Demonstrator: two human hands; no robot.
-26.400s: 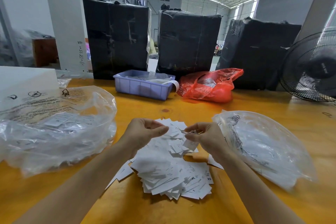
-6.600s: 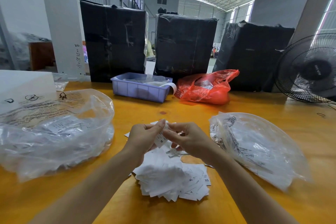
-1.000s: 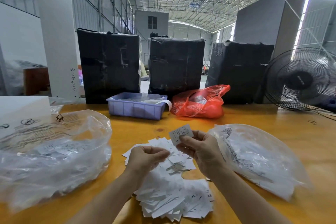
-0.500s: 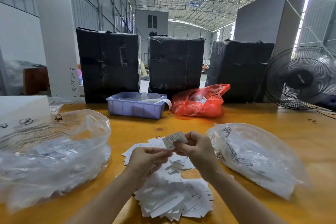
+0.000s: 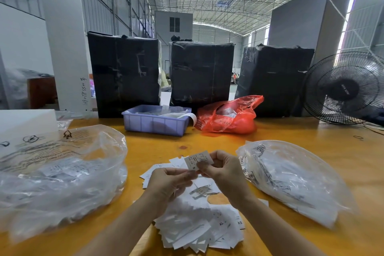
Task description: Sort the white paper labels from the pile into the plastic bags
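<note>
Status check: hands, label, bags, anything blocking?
Right hand pinches one label above the pile; left hand curled at the label's lower edge. Left bag and right bag flank the pile. Nothing blocking.

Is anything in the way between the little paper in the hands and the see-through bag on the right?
No, nothing visible blocks it. The right hand pinches the label above the pile, and only bare table lies between it and the right bag.
</note>
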